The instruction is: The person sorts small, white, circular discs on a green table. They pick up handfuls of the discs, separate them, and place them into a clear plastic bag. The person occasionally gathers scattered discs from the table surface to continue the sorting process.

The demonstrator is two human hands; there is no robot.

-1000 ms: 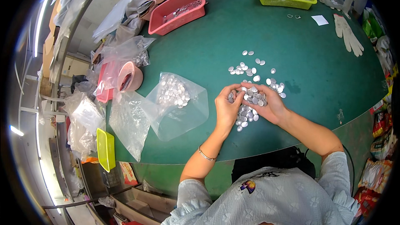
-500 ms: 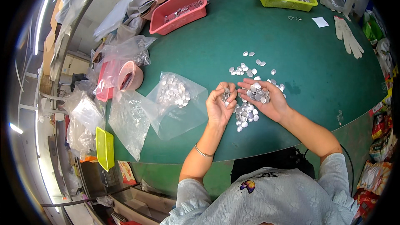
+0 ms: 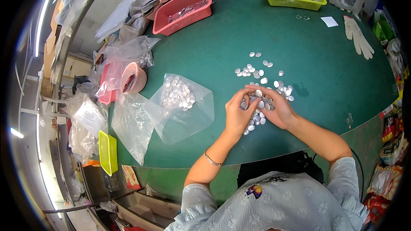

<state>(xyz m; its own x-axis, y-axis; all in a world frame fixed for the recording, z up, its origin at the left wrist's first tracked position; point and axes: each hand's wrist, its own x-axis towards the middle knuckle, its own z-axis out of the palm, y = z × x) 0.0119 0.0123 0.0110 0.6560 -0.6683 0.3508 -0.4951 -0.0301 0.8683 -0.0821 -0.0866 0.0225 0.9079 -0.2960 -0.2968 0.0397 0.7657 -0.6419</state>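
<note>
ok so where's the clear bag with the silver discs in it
In the head view the clear bag lies flat on the green table, just off the left hand, with the pink tape roll on its far left.

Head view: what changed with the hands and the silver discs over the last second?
The left hand and right hand stayed together over the disc pile. The left fingers lifted off the pile and now curl up against the right hand, which cups a few discs; one disc sits at its fingertips. The scattered discs, the bag of discs, the pink tray and the glove did not move.
</note>
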